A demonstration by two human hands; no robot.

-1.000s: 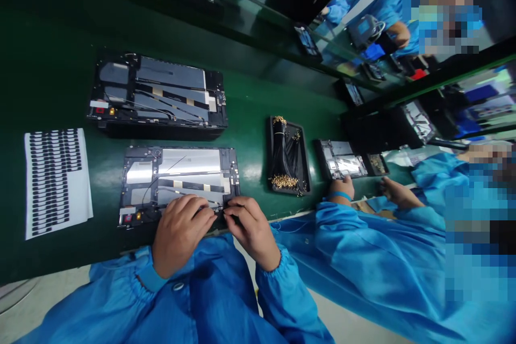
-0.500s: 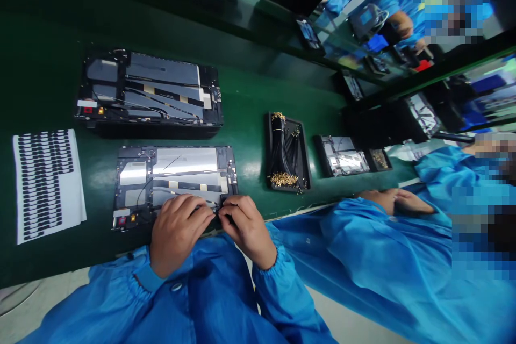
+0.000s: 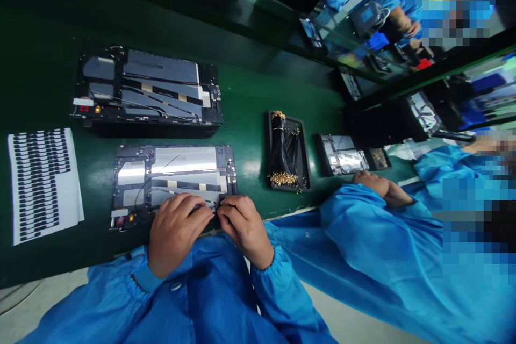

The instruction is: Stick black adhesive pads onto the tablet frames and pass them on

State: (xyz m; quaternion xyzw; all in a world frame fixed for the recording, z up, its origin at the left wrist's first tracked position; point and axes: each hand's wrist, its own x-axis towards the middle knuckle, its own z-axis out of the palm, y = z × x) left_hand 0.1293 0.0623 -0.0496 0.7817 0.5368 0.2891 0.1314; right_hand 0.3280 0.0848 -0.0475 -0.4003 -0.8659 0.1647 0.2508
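Note:
An opened tablet (image 3: 183,160) with silver battery panels and flat ribbon cables lies in front of me. My left hand (image 3: 174,236) rests over its near edge, thumb and forefinger pinched close to the near right corner. My right hand (image 3: 249,234) is closed at that same corner, its fingertips almost meeting the left ones. Whatever small part sits between the fingertips is hidden. A thin black cable (image 3: 140,193) curves over the left half of the tablet.
Behind is a stack of opened tablets (image 3: 161,72). A sheet of black stickers (image 3: 66,199) lies left. To the right are a black tray (image 3: 307,169) with bundled gold-tipped cables (image 3: 278,145), another opened tablet (image 3: 344,156) and a co-worker's hands (image 3: 379,188).
My hands stay at the tablet's near right corner with hardly any movement. The co-worker's hands have shifted left and away from the table's front edge, closer to their tablet.

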